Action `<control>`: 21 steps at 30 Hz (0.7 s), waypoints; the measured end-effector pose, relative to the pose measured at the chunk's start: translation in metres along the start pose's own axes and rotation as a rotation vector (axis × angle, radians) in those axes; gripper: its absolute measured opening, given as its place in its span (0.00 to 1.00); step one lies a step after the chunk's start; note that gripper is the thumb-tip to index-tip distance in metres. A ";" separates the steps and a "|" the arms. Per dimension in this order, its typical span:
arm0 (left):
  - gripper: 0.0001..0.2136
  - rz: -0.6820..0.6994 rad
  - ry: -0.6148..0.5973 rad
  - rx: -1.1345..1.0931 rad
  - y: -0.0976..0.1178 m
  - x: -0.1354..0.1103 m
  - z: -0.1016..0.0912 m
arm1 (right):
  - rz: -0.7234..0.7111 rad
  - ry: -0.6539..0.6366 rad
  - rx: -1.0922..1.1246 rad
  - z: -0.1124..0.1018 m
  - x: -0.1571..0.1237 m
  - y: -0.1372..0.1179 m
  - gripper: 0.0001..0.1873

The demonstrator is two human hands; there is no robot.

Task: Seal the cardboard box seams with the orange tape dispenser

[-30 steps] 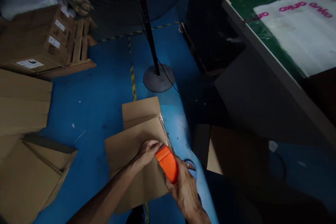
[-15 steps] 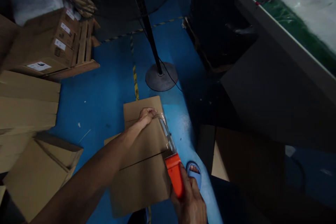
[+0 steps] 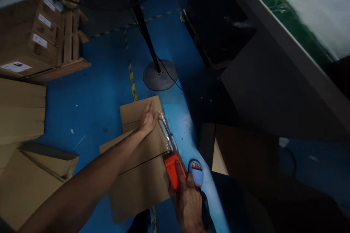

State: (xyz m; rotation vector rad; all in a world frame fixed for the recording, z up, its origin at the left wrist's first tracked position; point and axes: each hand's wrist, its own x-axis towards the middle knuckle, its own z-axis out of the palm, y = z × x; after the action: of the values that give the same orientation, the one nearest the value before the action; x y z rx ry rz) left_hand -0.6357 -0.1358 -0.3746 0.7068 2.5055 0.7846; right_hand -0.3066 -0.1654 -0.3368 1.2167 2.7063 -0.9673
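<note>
A folded cardboard box (image 3: pixel 142 184) is in front of me, with its flaps and creases facing up. A strip of clear shiny tape (image 3: pixel 165 133) runs along its right edge. My left hand (image 3: pixel 148 120) lies on the far part of the cardboard, fingers stretched out, near the tape's far end. My right hand (image 3: pixel 188 202) is wrapped around an orange tape dispenser (image 3: pixel 172 169). The dispenser's front sits at the box's right edge, where the tape meets it. Its underside and roll are hidden.
A fan stand with a round base (image 3: pixel 160 75) stands on the blue floor ahead, its cord trailing right. Cartons (image 3: pixel 27 36) on a wooden pallet (image 3: pixel 68 40) are at the left, above more cardboard (image 3: pixel 22 109). A green-topped table (image 3: pixel 300 25) is at the right.
My left hand has gone from a pinch near the tape's end to lying with fingers extended on the cardboard. The dispenser has tipped flatter against the box edge. The view has shifted slightly right.
</note>
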 end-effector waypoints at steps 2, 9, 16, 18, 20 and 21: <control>0.33 0.087 -0.088 0.093 0.008 -0.017 0.011 | 0.036 -0.077 -0.092 -0.007 0.006 -0.007 0.37; 0.37 0.130 -0.234 0.611 0.026 -0.034 0.025 | 0.026 -0.192 -0.153 -0.023 -0.022 0.026 0.32; 0.37 0.076 -0.193 0.680 0.041 -0.037 0.029 | 0.031 -0.256 -0.126 -0.002 -0.116 0.122 0.28; 0.38 0.078 -0.173 0.678 0.039 -0.037 0.033 | 0.079 -0.281 -0.127 0.001 -0.114 0.122 0.28; 0.39 0.092 -0.142 0.662 0.035 -0.036 0.036 | 0.147 -0.314 -0.143 0.002 -0.100 0.111 0.27; 0.39 0.101 -0.119 0.649 0.034 -0.036 0.037 | 0.170 -0.328 -0.143 0.002 -0.092 0.104 0.27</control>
State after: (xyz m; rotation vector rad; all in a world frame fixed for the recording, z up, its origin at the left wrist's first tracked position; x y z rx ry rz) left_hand -0.5767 -0.1177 -0.3735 1.0542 2.6233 -0.0707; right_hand -0.1717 -0.1757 -0.3695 1.1268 2.3348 -0.8504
